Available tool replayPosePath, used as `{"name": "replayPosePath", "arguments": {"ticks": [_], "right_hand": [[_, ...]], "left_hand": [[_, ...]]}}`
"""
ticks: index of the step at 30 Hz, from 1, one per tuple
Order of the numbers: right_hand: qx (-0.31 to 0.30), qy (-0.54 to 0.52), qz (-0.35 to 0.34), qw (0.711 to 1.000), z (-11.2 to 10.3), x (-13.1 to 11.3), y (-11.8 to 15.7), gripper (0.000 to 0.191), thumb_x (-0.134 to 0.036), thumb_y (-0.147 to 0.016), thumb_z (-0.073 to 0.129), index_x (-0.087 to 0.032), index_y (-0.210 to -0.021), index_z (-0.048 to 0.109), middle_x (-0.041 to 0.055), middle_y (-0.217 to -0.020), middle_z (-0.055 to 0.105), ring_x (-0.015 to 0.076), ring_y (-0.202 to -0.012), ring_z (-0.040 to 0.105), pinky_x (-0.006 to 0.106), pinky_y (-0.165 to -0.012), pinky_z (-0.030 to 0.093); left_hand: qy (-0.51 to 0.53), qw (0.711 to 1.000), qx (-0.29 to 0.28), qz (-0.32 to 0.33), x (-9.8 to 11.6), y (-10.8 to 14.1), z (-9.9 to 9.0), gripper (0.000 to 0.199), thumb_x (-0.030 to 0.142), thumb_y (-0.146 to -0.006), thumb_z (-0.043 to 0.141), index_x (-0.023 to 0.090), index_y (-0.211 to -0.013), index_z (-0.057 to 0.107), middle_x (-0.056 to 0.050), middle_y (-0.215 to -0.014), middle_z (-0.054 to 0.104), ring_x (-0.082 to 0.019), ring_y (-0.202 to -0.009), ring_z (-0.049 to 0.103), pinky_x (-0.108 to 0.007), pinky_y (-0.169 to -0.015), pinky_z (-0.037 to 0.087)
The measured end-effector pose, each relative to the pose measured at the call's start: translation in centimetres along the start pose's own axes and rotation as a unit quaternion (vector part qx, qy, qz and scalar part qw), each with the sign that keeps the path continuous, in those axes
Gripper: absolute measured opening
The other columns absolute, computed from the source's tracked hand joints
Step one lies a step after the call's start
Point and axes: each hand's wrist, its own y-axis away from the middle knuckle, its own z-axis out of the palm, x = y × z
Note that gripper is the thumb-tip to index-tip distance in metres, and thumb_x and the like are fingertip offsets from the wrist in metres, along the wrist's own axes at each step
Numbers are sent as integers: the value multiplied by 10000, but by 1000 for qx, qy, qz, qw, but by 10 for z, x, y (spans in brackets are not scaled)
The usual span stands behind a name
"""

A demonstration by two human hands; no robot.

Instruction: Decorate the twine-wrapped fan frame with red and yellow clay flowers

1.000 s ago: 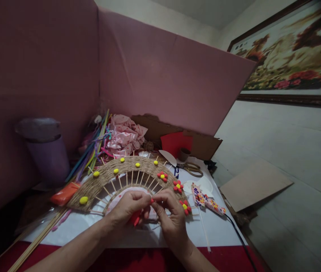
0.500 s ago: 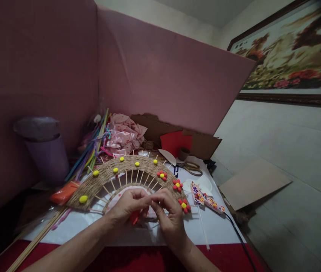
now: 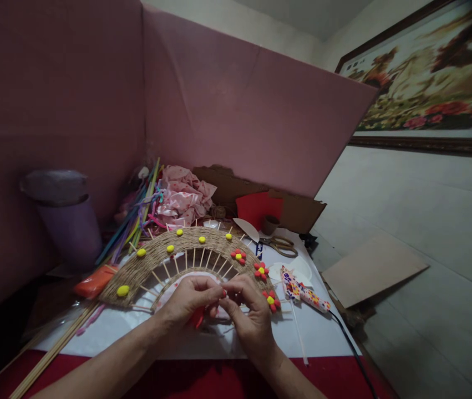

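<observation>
My left hand (image 3: 188, 299) and my right hand (image 3: 250, 318) meet low in the middle of the view. Their fingertips pinch a small piece of red modelling clay (image 3: 224, 293) between them. More red clay (image 3: 198, 320) shows below my left fingers, partly hidden. Just beyond lies a fan-shaped piece of woven twine on thin sticks (image 3: 214, 235). Yellow clay dots (image 3: 202, 240) sit along its band, and three red flowers with yellow centres (image 3: 261, 271) are on its right part. My hands cover some of its lower inner edge.
Right of the fan lie a patterned glue gun (image 3: 302, 293) with a black cord, and scissors (image 3: 283, 246). On the left are bamboo sticks (image 3: 55, 349), an orange packet (image 3: 93, 281) and a purple bin (image 3: 69, 227). Pink crumpled cloth (image 3: 186, 194) is piled behind.
My fingertips have shifted slightly, and the small red clay piece between them now shows more clearly. The fan and the things around it stay in place.
</observation>
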Motion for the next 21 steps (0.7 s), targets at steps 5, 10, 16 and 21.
{"name": "replayPosePath", "arguments": {"ticks": [5, 10, 16, 21], "right_hand": [[9, -3, -7, 1000, 0, 2, 1, 82, -176, -830, 575, -210, -860, 643, 12, -776, 535, 139, -707, 526, 261, -627, 423], [8, 3, -15, 1000, -1, 2, 1, 112, -178, -818, 586, -211, -910, 642, 10, -774, 532, 131, -669, 514, 260, -608, 429], [21, 9, -15, 1000, -1, 0, 0, 73, -191, -829, 571, -203, -852, 639, 17, -762, 541, 141, -685, 523, 265, -611, 430], [-2, 11, -13, 1000, 0, 1, 1, 86, -180, -829, 563, -206, -861, 639, 14, -760, 537, 137, -671, 517, 262, -598, 421]], "left_hand": [[10, 1000, -23, -6, 0, 1, 0, 423, 535, -633, 694, 130, -619, 571, 19, -445, 530, -46, -313, 381, -151, -303, 255], [0, 1000, -4, -1, 2, 2, 1, 381, 467, -610, 737, 131, -587, 557, 26, -426, 518, -44, -310, 373, -149, -302, 254], [-19, 1000, -8, -4, -1, 1, 0, 424, 527, -660, 674, 129, -583, 552, 13, -422, 529, -35, -291, 351, -149, -297, 210], [-10, 1000, -10, -6, -1, 1, 0, 433, 542, -633, 689, 136, -588, 547, 23, -406, 514, -40, -290, 356, -156, -304, 216]]}}
